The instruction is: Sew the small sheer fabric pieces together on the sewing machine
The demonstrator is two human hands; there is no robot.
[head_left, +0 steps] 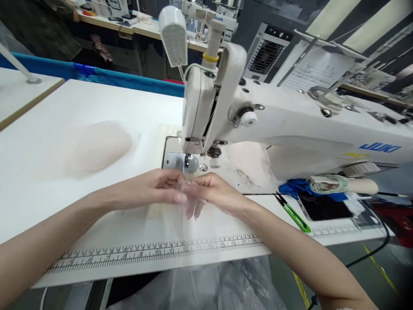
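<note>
My left hand (159, 189) and my right hand (214, 191) meet in front of the sewing machine's needle area, fingertips pinched together. Between them they hold a thin, see-through pale fabric (183, 215), which hangs toward the table's front edge; its outline is blurred. Just beyond my fingers are the metal needle plate (173, 160) and the presser foot of the white sewing machine (290, 116). A pale pink fabric piece (100, 144) lies on the table to the left. More pale pink fabric (251, 161) lies under the machine's arm.
Green-handled thread snips (293, 213) lie right of my right forearm, beside a dark phone (324, 206), a blue cloth (295, 188) and a cord-wrapped roll (342, 185). A printed ruler strip (158, 252) runs along the front edge. Clear plastic (219, 286) covers my lap. Another person stands at back left.
</note>
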